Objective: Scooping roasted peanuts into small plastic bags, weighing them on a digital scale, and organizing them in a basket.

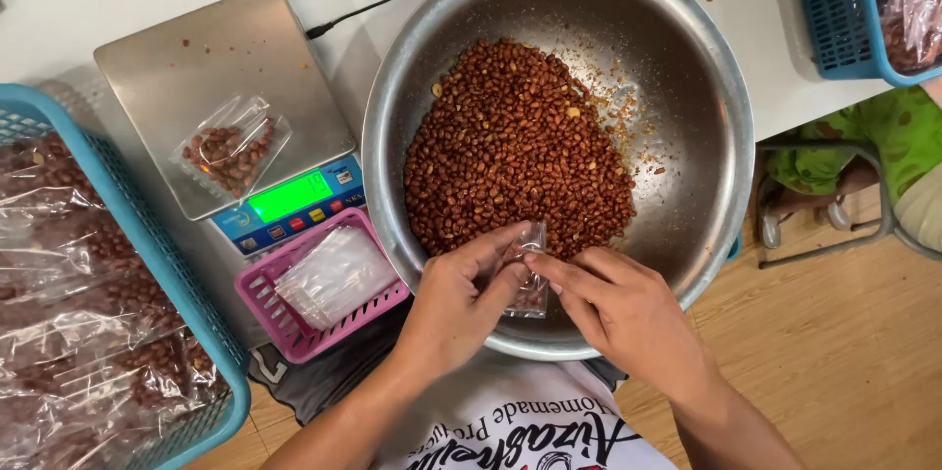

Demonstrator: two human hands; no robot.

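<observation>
A large steel bowl holds a heap of brown roasted peanuts. Over its near rim, my left hand and my right hand both pinch a small clear plastic bag that stands upright between my fingers with a few nuts in its bottom. A second small bag with peanuts lies on the steel platform of a digital scale, left of the bowl.
A pink basket of empty clear bags sits below the scale. A blue basket of filled peanut bags stands at the left, another blue basket at the top right. A person in green sits at the right.
</observation>
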